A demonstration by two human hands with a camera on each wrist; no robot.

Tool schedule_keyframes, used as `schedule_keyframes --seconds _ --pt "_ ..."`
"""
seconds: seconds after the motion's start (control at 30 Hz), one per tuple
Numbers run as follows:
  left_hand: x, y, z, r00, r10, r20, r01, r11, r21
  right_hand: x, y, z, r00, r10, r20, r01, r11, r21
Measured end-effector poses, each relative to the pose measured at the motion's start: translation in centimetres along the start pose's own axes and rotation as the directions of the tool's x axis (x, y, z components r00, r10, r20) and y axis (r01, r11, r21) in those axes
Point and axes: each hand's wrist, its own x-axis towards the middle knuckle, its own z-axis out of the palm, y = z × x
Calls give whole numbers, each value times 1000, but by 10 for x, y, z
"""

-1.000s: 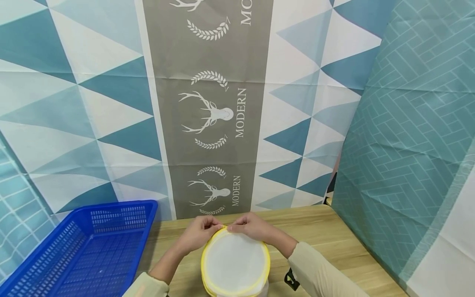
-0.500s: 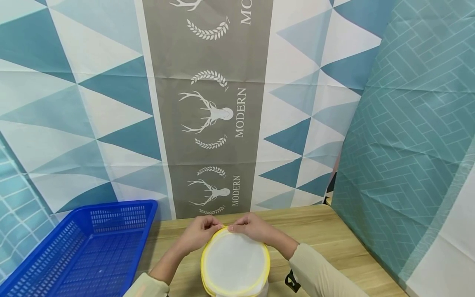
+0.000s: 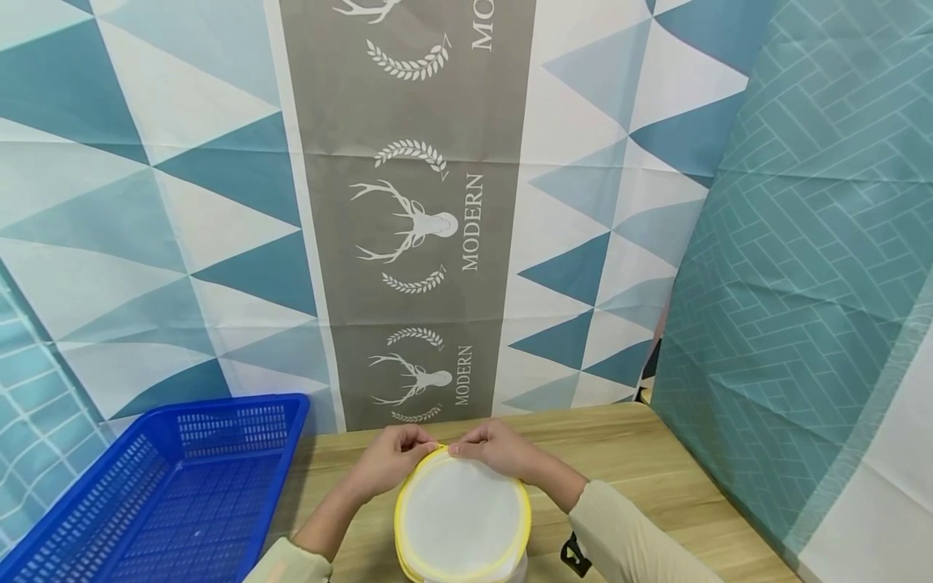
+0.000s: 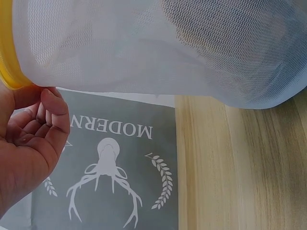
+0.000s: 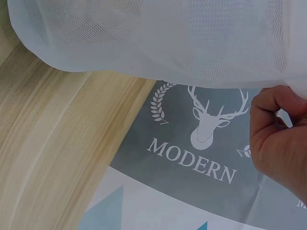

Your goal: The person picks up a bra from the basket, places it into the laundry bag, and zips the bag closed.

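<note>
A white mesh laundry bag (image 3: 466,518) with yellow trim stands over the wooden table at the bottom of the head view, its round end facing up. At the far edge of that trim, my left hand (image 3: 386,463) pinches the yellow border between thumb and fingers. Just to the right, my right hand (image 3: 501,447) pinches the same border, thumb on top. The left wrist view has the bag's mesh side (image 4: 120,48) stretching right from the left hand (image 4: 31,139), and a brownish patch shows through it. In the right wrist view, curled right-hand fingers (image 5: 271,108) meet the bag's lower edge.
A blue plastic basket (image 3: 197,502) with slotted walls stands on the left. Wood-grain tabletop (image 3: 656,486) extends to the right. A black buckle (image 3: 574,555) hangs by the right sleeve. Behind the table is a patterned cloth (image 3: 408,308) with deer prints; a teal cloth (image 3: 802,267) hangs at right.
Both hands stay at the bag's far edge, and the bag keeps its place. The right sleeve has shifted very slightly to the right.
</note>
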Motion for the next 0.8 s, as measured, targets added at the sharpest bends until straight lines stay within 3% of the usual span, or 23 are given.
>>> schedule_keyframes --seconds 0.8 --pt "3 -3 1 1000 14 8 -14 1000 17 -2 0 -1 1000 20 -13 -20 1000 13"
